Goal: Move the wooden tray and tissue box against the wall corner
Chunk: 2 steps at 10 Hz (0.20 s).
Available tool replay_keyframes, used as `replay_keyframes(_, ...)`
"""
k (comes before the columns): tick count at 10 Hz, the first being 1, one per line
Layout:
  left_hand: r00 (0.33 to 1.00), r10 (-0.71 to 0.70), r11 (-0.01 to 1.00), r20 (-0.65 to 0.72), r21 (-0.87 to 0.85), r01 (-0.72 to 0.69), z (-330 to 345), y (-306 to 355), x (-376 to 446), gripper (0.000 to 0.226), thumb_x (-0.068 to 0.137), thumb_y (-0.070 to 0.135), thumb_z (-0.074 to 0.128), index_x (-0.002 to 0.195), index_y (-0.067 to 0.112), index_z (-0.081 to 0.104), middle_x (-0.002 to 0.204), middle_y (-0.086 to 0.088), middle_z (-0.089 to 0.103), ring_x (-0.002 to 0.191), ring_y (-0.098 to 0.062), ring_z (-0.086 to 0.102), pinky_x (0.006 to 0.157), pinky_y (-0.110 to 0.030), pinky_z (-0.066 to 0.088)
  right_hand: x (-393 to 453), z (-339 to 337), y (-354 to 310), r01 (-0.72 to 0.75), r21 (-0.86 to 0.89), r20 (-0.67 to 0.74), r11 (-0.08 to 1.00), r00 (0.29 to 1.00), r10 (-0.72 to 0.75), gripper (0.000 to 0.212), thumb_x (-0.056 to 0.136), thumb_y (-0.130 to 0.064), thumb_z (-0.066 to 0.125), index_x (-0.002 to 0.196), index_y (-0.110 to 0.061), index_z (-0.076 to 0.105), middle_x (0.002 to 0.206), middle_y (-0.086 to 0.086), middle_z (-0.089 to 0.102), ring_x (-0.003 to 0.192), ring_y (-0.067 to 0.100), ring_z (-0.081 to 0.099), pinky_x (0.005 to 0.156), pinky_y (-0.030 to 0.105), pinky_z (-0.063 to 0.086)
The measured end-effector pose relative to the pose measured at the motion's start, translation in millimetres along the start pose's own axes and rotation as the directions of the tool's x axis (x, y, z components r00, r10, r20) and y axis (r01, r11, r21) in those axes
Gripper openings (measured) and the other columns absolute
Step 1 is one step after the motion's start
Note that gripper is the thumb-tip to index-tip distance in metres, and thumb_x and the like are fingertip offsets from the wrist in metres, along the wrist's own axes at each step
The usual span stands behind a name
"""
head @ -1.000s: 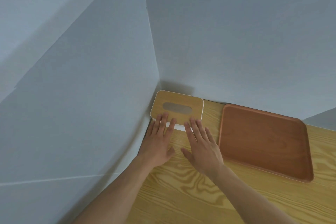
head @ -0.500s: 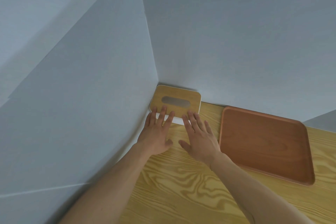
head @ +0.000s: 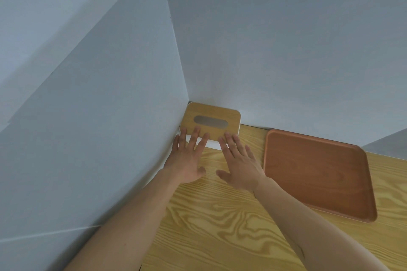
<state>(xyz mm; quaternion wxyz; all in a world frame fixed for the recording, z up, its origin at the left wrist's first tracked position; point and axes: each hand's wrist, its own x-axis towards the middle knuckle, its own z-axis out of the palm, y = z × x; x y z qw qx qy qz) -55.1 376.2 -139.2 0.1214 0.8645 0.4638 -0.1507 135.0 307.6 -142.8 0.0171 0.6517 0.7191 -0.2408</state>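
Observation:
The tissue box point(head: 210, 114), white with a light wooden lid and a grey oval slot, sits in the wall corner, touching the left wall and the back wall. My left hand point(head: 187, 159) and my right hand point(head: 239, 160) lie flat with fingers spread, their fingertips pressing on the box's near edge. The reddish-brown wooden tray point(head: 317, 171) lies flat to the right of the box, its far edge close to the back wall, with a gap of bare table between it and the box.
Pale blue-grey walls meet at the corner point(head: 188, 100) behind the box. The pine table point(head: 220, 226) stretches toward me. A second wall section point(head: 387, 143) juts in at the far right behind the tray.
Both hands have pushed the tissue box away from me until it meets the back wall in the corner. The tray has stayed where it was.

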Motion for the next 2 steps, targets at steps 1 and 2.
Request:
replay_keyframes(1,1.000,-0.015,1.000,0.022,0.003,0.015,-4,-2,-3,0.104,0.086,0.046,0.057,0.150,0.033,-0.024,0.160,-0.001,-0.031,0.146,-0.036,-0.026,0.119,-0.054,-0.008,1,-16,4,0.018,0.043,0.080,0.999,0.997,-0.021,0.096,0.093,-0.054,0.052,0.156,-0.025,-0.015,0.162,-0.004,-0.030,0.147,0.016,-0.030,0.122,0.051,-0.002)
replay_keyframes(2,0.999,-0.038,0.998,-0.009,-0.042,0.037,-8,-1,-7,0.103,0.085,0.045,0.057,0.151,0.033,-0.022,0.161,0.000,-0.029,0.147,-0.032,-0.024,0.120,-0.052,-0.007,-4,-28,10,0.031,0.038,0.039,0.999,0.999,-0.032,0.090,0.094,-0.051,0.052,0.157,-0.026,-0.008,0.165,-0.004,-0.022,0.150,0.019,-0.022,0.123,0.052,0.003)
